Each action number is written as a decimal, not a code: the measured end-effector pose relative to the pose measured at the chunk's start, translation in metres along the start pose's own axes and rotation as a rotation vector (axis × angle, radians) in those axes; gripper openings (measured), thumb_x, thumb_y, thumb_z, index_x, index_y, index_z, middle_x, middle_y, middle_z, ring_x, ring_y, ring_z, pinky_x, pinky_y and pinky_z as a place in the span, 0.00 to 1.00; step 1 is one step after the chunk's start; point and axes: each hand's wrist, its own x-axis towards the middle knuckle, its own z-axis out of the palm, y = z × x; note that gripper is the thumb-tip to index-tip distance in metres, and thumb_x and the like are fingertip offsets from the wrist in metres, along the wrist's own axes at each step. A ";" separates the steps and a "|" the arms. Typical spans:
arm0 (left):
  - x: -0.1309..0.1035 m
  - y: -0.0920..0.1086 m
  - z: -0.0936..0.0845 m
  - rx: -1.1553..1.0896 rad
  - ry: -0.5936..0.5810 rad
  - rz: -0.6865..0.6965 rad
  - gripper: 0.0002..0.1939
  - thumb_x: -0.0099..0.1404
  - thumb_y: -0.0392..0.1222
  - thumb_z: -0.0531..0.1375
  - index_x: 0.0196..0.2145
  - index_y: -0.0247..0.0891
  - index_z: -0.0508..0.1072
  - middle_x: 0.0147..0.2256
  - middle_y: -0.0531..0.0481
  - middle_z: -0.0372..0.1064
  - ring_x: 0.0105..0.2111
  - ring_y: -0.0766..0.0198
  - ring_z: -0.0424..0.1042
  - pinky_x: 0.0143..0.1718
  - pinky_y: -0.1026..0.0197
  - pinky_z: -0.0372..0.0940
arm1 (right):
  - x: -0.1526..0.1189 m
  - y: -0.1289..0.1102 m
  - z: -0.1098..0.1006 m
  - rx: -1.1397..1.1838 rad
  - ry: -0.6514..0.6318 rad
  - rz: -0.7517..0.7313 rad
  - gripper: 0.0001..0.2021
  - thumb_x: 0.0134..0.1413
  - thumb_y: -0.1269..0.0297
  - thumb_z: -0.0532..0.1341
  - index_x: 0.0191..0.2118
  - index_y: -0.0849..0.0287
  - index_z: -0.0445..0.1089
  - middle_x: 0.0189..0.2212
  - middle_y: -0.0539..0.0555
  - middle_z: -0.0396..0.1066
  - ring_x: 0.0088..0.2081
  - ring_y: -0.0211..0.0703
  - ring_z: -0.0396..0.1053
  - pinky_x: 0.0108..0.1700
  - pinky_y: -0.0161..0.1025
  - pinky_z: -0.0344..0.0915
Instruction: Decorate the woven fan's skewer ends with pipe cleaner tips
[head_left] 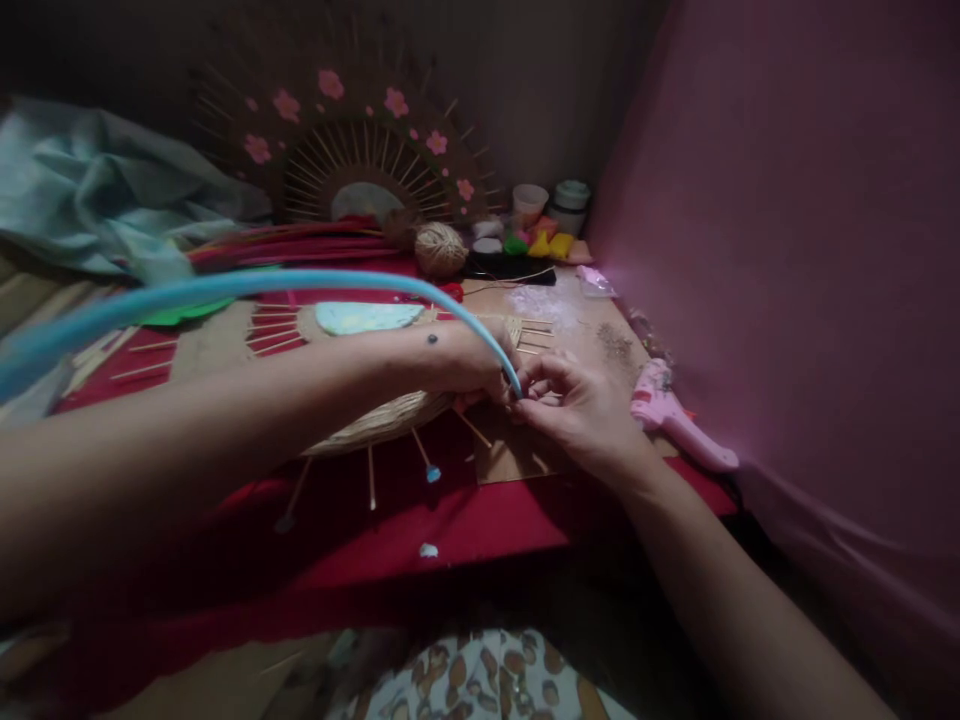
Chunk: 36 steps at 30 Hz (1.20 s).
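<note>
A long light-blue strip [337,282] arches in from the left edge, and its near end comes down between my two hands. The fingers of my left hand [476,360] are closed near that end. My right hand [581,410] pinches the tip of the strip between thumb and fingers. Under my left forearm lies a woven fan-shaped piece [375,425] with thin wooden sticks pointing out. One of its sticks ends in a small blue blob [433,474]. A pale blue half-round [367,318] sits at its middle. The fingertips partly hide the strip's end.
A pink glue gun [679,415] lies at the right edge of the red-covered table [480,530]. Behind stand a ball of twine [440,249], a plastic cup [529,205], a lidded jar [571,207] and a large flower-decorated fan [330,130]. A pink curtain [795,250] hangs on the right.
</note>
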 end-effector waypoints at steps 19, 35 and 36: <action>0.000 0.002 -0.006 -0.066 -0.078 0.065 0.03 0.47 0.31 0.59 0.23 0.36 0.69 0.18 0.57 0.63 0.18 0.71 0.61 0.19 0.67 0.55 | -0.005 0.001 0.007 0.239 0.114 0.155 0.06 0.46 0.64 0.64 0.32 0.59 0.70 0.22 0.47 0.68 0.24 0.33 0.68 0.28 0.32 0.66; -0.004 -0.012 0.011 0.004 0.180 0.353 0.02 0.50 0.32 0.62 0.24 0.33 0.70 0.20 0.57 0.65 0.21 0.73 0.61 0.22 0.68 0.54 | -0.005 0.010 0.018 0.623 0.121 0.151 0.08 0.46 0.64 0.65 0.33 0.54 0.66 0.23 0.44 0.67 0.27 0.34 0.67 0.36 0.36 0.67; -0.004 -0.012 0.011 0.066 0.201 0.370 0.02 0.50 0.33 0.62 0.25 0.33 0.71 0.20 0.57 0.65 0.21 0.72 0.62 0.23 0.68 0.54 | -0.005 0.009 0.018 0.626 0.113 0.152 0.09 0.45 0.64 0.65 0.33 0.55 0.65 0.22 0.44 0.67 0.26 0.34 0.67 0.36 0.35 0.67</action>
